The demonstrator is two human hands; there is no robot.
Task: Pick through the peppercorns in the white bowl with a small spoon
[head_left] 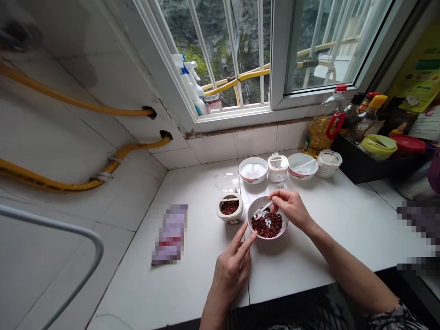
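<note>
In my right hand (290, 208) I pinch the handle of a small white spoon (260, 212), its scoop tilted over a bowl (285, 228). Dark red dried peppercorns (266, 227) cover much of the bowl's bottom, with some white showing among them. My left hand (234, 256) lies at the bowl's near left side, fingers stretched out and fingertips at the rim. Just left of the bowl stands a white seasoning jar (229, 215), its clear lid (227, 182) flipped up, filled with the same peppercorns.
Behind stand a bowl of white grains (253, 170), two lidded jars (277, 167) (329, 163) and a bowl with a white spoon (303, 166). An oil bottle (321, 126) and a black condiment box (357, 160) are at back right. A purple packet (170, 234) lies left.
</note>
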